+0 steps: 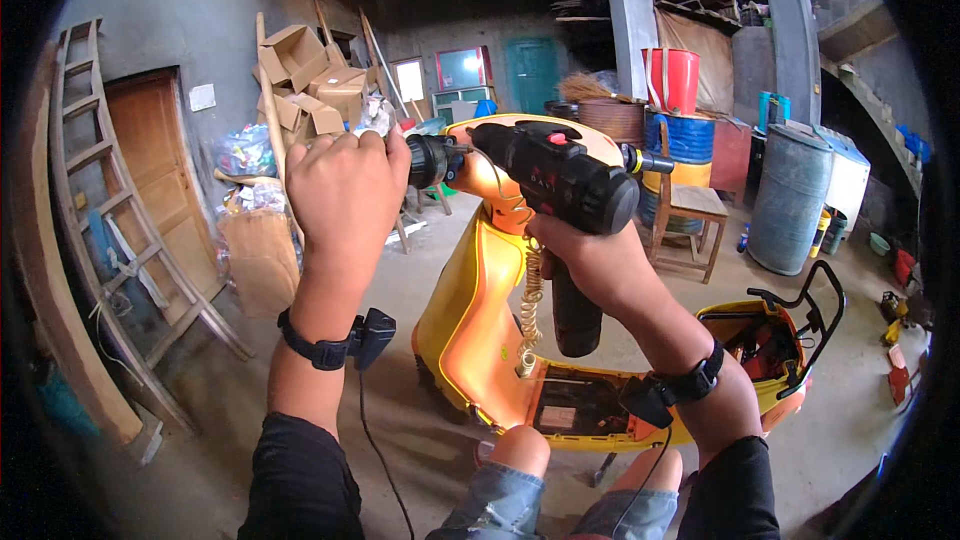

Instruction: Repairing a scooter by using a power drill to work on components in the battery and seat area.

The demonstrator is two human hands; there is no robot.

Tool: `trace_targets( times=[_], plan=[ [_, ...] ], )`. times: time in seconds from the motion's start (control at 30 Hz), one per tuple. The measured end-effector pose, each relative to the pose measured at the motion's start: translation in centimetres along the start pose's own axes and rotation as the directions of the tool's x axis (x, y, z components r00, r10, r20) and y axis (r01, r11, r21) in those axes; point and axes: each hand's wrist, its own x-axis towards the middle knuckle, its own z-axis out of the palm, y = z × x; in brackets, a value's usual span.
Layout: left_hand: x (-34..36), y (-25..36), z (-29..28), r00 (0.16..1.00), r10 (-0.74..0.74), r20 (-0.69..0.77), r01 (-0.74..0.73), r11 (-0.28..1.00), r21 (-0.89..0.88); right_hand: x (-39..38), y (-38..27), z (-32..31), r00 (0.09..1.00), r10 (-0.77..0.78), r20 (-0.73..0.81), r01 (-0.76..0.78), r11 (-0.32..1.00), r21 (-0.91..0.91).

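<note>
Our left hand [345, 183] wraps the handlebar grip [428, 161], hiding its end, and to its right our right hand [603, 258] clasps the drill [565, 178], partly covering its handle [577, 318].

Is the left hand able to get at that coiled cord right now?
Probably yes: nothing visible blocks the left hand from the coiled cord; the drill is mostly to its right.

Remotely, I saw a black-and-red cordless drill [585, 190] in the right hand [600, 258] and, below that hand, a yellow-and-orange scooter [475, 325].
</note>
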Motion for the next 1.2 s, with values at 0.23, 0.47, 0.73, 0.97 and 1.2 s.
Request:
trace_targets(
  times=[0.23,0.47,0.73,0.97,1.2],
  plan=[
    [-0.1,-0.3,-0.5,0.997,0.05,0.05,-0.049,0.999,-0.016,-1.3,2.9,0.5,0.992,-0.104,-0.076,0.112,0.987,0.115],
    [1.0,0.1,-1.0,0.954,0.05,0.294,-0.006,0.989,-0.147,-5.7,10.0,-3.2,0.972,0.128,-0.197,-0.02,0.88,0.475],
    [6.5,5.0,1.0,0.934,0.303,0.19,-0.141,0.8,-0.584,-16.5,26.7,-9.1,0.904,-0.049,-0.425,0.147,0.968,0.201],
    [5.4,4.5,9.5,0.779,0.301,0.55,0.159,0.754,-0.638,-21.8,28.0,-13.0,0.89,-0.312,-0.332,0.143,0.883,-0.447],
    [7.1,-5.0,19.3,0.804,0.398,0.441,-0.006,0.749,-0.663,-22.8,27.9,-14.1,0.948,-0.27,-0.17,0.178,0.89,-0.42]
  ],
)
